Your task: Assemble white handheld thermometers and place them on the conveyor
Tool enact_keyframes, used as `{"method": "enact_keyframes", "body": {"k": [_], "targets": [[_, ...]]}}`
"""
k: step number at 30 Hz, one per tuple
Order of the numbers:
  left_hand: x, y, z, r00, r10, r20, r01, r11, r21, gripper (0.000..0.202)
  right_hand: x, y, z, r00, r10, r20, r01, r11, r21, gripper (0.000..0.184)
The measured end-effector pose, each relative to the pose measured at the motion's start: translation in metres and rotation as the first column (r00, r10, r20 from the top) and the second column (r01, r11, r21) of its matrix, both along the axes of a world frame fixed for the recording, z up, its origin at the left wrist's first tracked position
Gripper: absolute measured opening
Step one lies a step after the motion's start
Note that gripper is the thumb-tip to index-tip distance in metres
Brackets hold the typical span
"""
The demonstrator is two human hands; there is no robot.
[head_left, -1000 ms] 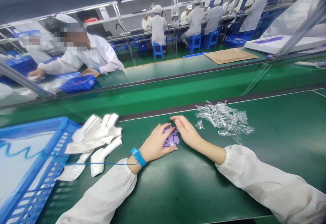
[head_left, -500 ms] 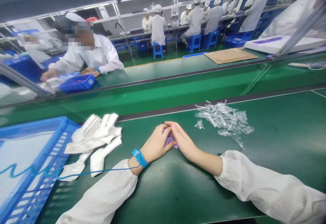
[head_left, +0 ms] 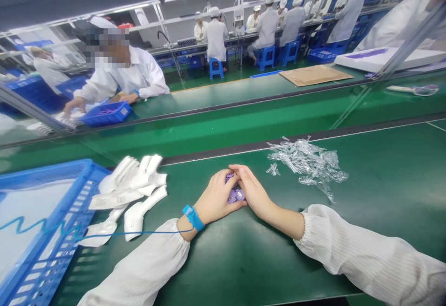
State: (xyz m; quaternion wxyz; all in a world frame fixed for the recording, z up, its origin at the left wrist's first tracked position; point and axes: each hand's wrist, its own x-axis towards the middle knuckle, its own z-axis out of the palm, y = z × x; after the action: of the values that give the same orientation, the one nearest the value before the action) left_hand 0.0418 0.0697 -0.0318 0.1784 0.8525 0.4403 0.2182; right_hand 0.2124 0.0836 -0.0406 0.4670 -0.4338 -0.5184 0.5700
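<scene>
Small purple plastic parts point(head_left: 236, 196) lie between my two hands on the green bench top. My left hand point(head_left: 216, 193), with a blue wrist strap point(head_left: 193, 217) and cord, curves around them from the left. From the right, my right hand point(head_left: 256, 193) closes in against them, its fingertips meeting those of the left. The fingers hide most of the pile, so how many parts there are is unclear. White curved plastic shells point(head_left: 134, 192) lie in a heap left of my hands. Crumpled clear plastic film pieces point(head_left: 306, 159) lie to the right.
A blue basket point(head_left: 75, 204) stands at the left edge, the strap's cord crossing it. Beyond the divider, a co-worker point(head_left: 128, 74) reaches over a blue bin point(head_left: 108, 113). A cardboard sheet point(head_left: 315, 74) and a white tray point(head_left: 390, 60) lie on the far bench.
My hands have shifted slightly to the right around the purple parts, which now look turned and show more between the fingers. The co-worker's hand has moved toward the blue bin.
</scene>
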Motion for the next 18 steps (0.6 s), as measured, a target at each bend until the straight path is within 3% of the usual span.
{"method": "enact_keyframes", "body": {"k": [5,13,18], "targets": [[0.003,0.0,0.001,0.999,0.043,-0.013,-0.043,0.999,-0.008,0.041,0.002,-0.004,0.006,0.999,0.029,0.019,-0.029,0.999,0.013,0.051],[0.001,0.0,-0.002,0.99,0.109,-0.09,-0.107,0.994,0.021,0.027,0.002,-0.011,0.009,0.997,0.051,0.052,-0.053,0.997,0.051,0.051],[0.001,0.003,-0.003,0.992,0.071,-0.103,-0.069,0.997,0.022,0.019,0.001,-0.015,0.011,0.995,0.056,0.085,-0.06,0.997,0.054,0.052]]}}
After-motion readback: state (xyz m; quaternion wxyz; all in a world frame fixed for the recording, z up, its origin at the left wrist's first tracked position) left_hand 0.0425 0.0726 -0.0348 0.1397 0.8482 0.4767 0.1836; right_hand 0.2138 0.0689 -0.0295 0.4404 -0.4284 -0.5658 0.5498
